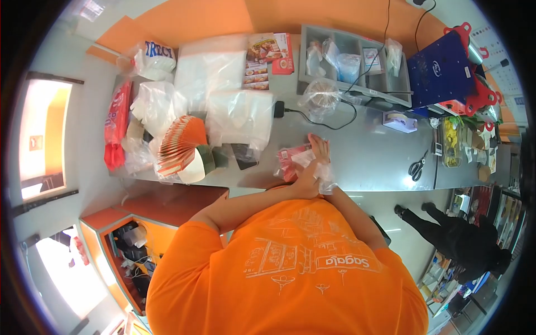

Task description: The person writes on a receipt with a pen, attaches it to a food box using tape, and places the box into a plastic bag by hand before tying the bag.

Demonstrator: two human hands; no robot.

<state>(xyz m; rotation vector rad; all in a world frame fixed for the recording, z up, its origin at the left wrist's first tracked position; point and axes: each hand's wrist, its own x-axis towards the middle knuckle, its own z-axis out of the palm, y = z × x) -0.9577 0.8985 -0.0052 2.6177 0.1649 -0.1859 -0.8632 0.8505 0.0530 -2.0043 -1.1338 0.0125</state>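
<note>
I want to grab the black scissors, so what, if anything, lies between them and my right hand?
In the head view, that stretch of metal counter, from your right hand to the black scissors, is bare.

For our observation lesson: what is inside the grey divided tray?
Plastic-wrapped items, one bluish, show inside the grey tray. Their undersides and whatever lies beneath them are covered.

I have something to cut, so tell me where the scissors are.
In the head view, the scissors lie right of centre on the counter, below the tape dispenser.
</note>
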